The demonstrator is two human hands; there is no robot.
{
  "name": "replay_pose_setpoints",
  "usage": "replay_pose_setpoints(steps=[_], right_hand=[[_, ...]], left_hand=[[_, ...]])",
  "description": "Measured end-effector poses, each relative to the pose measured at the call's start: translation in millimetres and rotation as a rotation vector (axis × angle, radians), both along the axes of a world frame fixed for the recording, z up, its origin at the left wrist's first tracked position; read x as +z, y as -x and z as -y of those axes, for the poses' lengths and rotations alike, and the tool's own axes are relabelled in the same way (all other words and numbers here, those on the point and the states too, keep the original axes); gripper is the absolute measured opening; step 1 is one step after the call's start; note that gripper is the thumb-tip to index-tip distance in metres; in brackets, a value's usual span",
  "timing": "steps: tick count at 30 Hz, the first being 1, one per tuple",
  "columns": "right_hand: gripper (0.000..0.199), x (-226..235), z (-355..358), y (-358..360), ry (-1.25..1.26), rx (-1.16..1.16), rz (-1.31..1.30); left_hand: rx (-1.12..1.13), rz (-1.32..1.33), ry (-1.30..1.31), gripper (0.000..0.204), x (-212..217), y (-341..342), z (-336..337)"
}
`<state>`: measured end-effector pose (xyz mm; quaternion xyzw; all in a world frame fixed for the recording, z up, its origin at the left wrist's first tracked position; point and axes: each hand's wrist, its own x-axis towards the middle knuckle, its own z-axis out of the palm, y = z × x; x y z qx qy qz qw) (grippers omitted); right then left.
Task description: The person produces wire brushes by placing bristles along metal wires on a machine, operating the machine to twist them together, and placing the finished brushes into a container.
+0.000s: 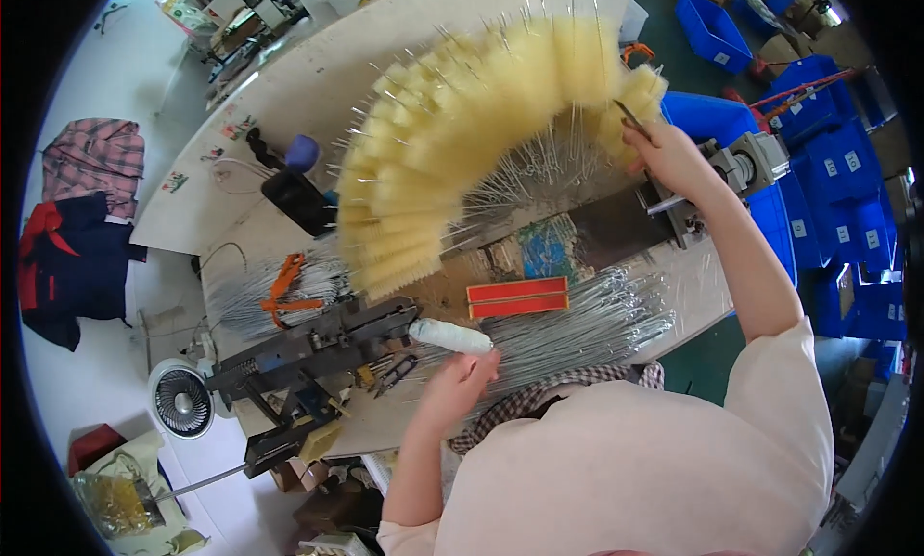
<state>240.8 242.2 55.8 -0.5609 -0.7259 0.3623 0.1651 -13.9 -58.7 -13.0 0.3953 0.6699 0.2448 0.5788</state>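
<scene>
My left hand (460,385) is closed, its fingertips pinching the right end of a white, round-ended roll (450,336) that looks like a brush head. That roll lies level beside the black metal machine (318,344). Out to the right, my right hand (674,158) is closed on a thin dark pointed tool (631,116) whose kind I cannot make out. Its tip touches or overlaps the right end of a large arc of yellow bristle bundles (520,70). Thin metal wires stick out of these bundles on both sides.
Many loose wires (577,335) lie across the near bench, with a red tray (518,297) above them. More wires with an orange strap (286,282) lie at left, near a white fan (183,399). Blue bins (833,181) stand at right beside a metal clamp device (751,164).
</scene>
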Motion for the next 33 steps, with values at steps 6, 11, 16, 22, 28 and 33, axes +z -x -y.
replay_pose_setpoints(steps=[6, 11, 16, 22, 28, 33], right_hand=[[0.027, 67, 68, -32, -0.345, 0.195, -0.491], [0.031, 75, 72, -29, -0.449, 0.074, -0.332], [0.028, 27, 111, -21, -0.058, 0.000, -0.360], [0.027, -17, 139, -41, 0.062, 0.040, -0.266], [0.027, -37, 140, -58, 0.182, 0.045, -0.162], [0.027, -47, 143, -59, 0.219, 0.098, -0.196]], left_hand=[[0.175, -0.122, -0.441, 0.025, 104, 28, 14], [0.239, -0.609, -0.792, 0.039, 89, 96, 102], [0.322, -0.536, -0.717, 0.039, 51, 75, 107], [0.388, -0.493, -0.630, 0.038, 28, 60, 113], [0.426, -0.518, -0.568, 0.038, 29, 50, 111], [0.447, -0.561, -0.544, 0.037, 35, 47, 102]])
